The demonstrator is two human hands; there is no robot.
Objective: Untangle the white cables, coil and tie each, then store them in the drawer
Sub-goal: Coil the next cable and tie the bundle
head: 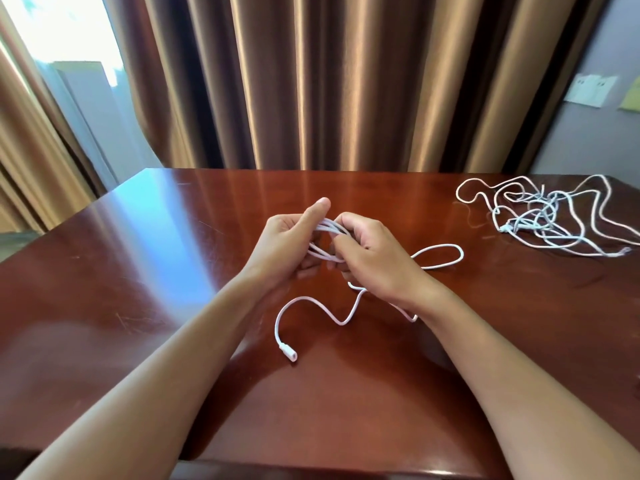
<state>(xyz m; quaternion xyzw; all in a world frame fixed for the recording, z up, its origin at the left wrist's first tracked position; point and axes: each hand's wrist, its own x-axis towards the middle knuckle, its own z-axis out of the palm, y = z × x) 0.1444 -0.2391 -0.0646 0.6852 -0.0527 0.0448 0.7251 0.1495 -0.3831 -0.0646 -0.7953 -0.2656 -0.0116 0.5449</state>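
Far right of the right hand (pixel 374 254) on the wooden table (pixel 138 271), a tangled cable heap (pixel 547 216) waits. Both it and the left hand (pixel 291 244) grip a white cable (pixel 329 230) between them, apparently mid-coiling. Next, the slack ending in a connector (pixel 287 351) near the wrists needs winding in, then tying.

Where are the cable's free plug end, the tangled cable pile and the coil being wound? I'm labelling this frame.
Plug end (pixel 288 352), head view, on the white connector body.
Tangled cable pile (pixel 543 216), head view, on its dense middle.
Coil (pixel 330 226), head view, on strands between the hands.
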